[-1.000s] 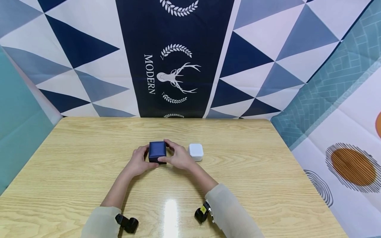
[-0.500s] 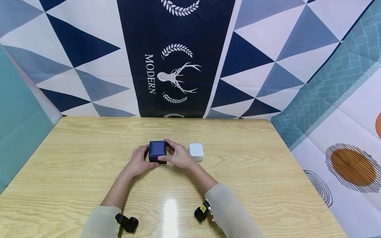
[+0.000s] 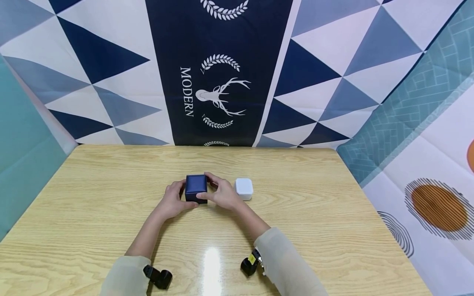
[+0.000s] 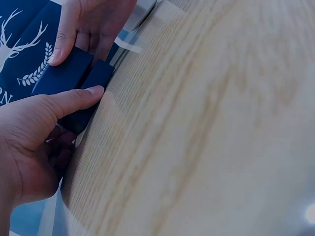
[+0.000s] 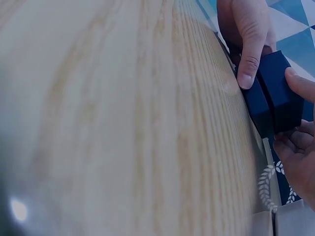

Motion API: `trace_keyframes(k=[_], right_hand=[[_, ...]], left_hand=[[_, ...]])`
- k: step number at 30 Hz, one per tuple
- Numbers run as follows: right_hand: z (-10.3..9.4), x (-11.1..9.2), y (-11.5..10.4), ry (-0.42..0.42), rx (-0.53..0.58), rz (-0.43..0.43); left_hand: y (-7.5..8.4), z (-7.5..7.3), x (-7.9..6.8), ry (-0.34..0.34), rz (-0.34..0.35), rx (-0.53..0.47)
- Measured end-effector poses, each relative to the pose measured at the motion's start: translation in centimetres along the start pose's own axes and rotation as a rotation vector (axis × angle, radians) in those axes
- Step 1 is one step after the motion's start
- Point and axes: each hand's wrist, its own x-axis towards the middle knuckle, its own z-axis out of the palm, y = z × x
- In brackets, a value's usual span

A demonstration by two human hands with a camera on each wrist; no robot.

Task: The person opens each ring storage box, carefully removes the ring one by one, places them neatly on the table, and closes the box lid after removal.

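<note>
A small dark blue ring-box-like case (image 3: 196,183) rests on the wooden table (image 3: 311,213), its square lid facing up. My left hand (image 3: 173,201) grips its lower part from the left, thumb along the near side. From the right, my right hand (image 3: 223,195) holds the lid part, with the thumb on the near face and the fingers behind. In the left wrist view a narrow seam separates the lid (image 4: 61,76) from the base (image 4: 97,73). The right wrist view shows the same gap beside the lid (image 5: 283,88). The inside of the case is hidden.
A white rounded-corner box (image 3: 243,189) stands just right of my right hand. Black wrist cameras (image 3: 159,278) hang by both sleeves. A patterned cloth (image 3: 222,74) rises behind the table's far edge. Light glares on the near tabletop.
Both hands keep their grip on the blue case. My right thumb has shifted up very slightly on its near face; the white box has not moved.
</note>
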Motion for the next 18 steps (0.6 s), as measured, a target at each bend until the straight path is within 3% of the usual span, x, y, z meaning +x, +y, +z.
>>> trace_keyframes(k=[15, 18], right_hand=[[0.05, 0.09, 0.34, -0.008, 0.087, -0.006], [-0.16, -0.38, -0.64, -0.019, 0.122, -0.009]], left_hand=[[0.00, -0.02, -0.11, -0.001, 0.007, 0.002], [-0.06, -0.04, -0.13, -0.001, 0.005, -0.005]])
